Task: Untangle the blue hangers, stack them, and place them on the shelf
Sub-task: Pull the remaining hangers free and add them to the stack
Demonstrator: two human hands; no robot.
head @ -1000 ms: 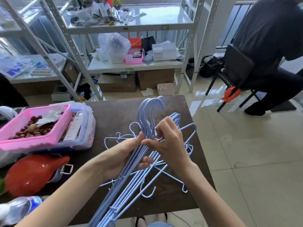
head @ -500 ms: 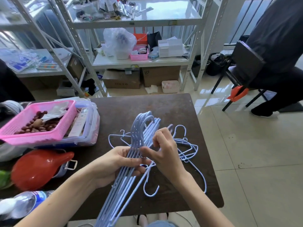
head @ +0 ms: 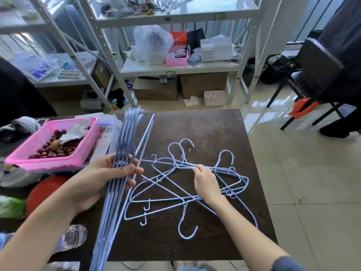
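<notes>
My left hand [head: 109,178] is closed around a neat stack of several pale blue wire hangers [head: 125,145], held edge-on with the hooks pointing away from me. A tangled pile of blue hangers [head: 168,192] lies on the dark brown table [head: 205,132] to the right of the stack. My right hand [head: 205,180] rests on this pile and pinches the wire of one tangled hanger near its neck. The white metal shelf [head: 175,68] stands beyond the far edge of the table.
A pink basket of red dates [head: 56,145] sits on a clear box at the left. A red object [head: 45,192] and a plastic bottle [head: 72,237] lie near my left arm. A person sits on a black chair [head: 316,75] at the right. Cardboard boxes [head: 156,89] stand under the shelf.
My right hand has let go of the stack and moved right onto the tangled pile. My left hand has shifted the stack left, away from the loose hangers.
</notes>
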